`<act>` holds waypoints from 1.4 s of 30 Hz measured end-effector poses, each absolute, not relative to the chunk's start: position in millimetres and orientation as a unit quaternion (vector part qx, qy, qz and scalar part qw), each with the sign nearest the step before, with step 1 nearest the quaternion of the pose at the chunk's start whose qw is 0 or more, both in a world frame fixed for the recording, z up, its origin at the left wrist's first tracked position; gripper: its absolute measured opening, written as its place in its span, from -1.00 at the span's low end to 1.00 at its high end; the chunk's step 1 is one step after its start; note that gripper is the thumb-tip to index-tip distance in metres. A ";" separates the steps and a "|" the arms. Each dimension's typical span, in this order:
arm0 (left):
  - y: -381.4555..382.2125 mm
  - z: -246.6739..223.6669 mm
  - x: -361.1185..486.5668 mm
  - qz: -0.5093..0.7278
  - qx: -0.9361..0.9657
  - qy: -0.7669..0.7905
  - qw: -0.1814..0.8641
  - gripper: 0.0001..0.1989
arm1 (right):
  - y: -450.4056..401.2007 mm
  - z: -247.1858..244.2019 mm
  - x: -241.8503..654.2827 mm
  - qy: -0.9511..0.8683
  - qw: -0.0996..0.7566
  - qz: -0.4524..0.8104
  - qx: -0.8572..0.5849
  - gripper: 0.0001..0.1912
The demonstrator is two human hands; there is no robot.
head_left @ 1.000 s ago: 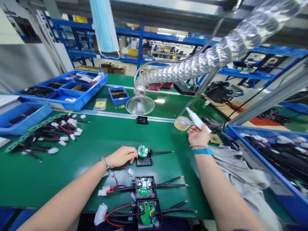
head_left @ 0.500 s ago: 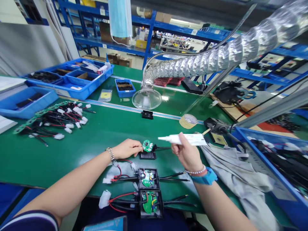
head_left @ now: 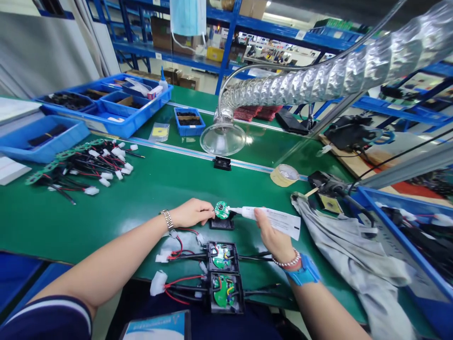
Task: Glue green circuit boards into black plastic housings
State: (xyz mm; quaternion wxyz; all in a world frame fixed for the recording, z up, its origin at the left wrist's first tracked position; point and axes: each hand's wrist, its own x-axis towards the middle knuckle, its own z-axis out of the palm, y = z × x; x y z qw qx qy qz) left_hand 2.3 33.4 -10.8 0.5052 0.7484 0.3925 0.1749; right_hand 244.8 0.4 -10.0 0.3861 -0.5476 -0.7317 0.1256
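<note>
My left hand [head_left: 194,212] pinches the left edge of a small round green circuit board [head_left: 222,209], which stands tilted up over a black plastic case [head_left: 222,224]. In my right hand [head_left: 274,233] is a white squeeze tube [head_left: 279,220], its long nozzle pointing left with the tip at the board's right side. Whether any paste comes out is too small to tell. Nearer my body lie two open black cases, one [head_left: 222,257] behind the other [head_left: 226,293], each holding a green board with red and black wires and white connectors.
A funnel-shaped fume hood [head_left: 222,140] on a foil duct [head_left: 300,80] hangs over the back. Wired boards [head_left: 95,165] lie at left beside blue bins [head_left: 46,137]. A tape roll [head_left: 285,174], grey cloth [head_left: 339,250] and blue crate [head_left: 396,236] are at right.
My right hand has brought the tube left and tipped it, so its nozzle now reaches the circuit board. My left hand keeps its hold on the board. The camera view has shifted slightly.
</note>
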 end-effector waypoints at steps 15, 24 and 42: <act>34.2 -13.1 1.7 0.176 0.739 0.391 0.519 -0.66 | 1.7 -27.8 251.9 -0.755 0.367 0.117 -0.531 -0.51; 34.3 -11.9 1.5 0.174 0.744 0.391 0.513 -0.68 | -6.0 4.6 245.6 -0.764 0.361 0.209 -0.492 -0.54; 34.6 -10.4 1.5 0.170 0.746 0.389 0.513 -0.68 | -12.0 21.2 219.2 -0.765 0.378 0.128 -0.505 -0.61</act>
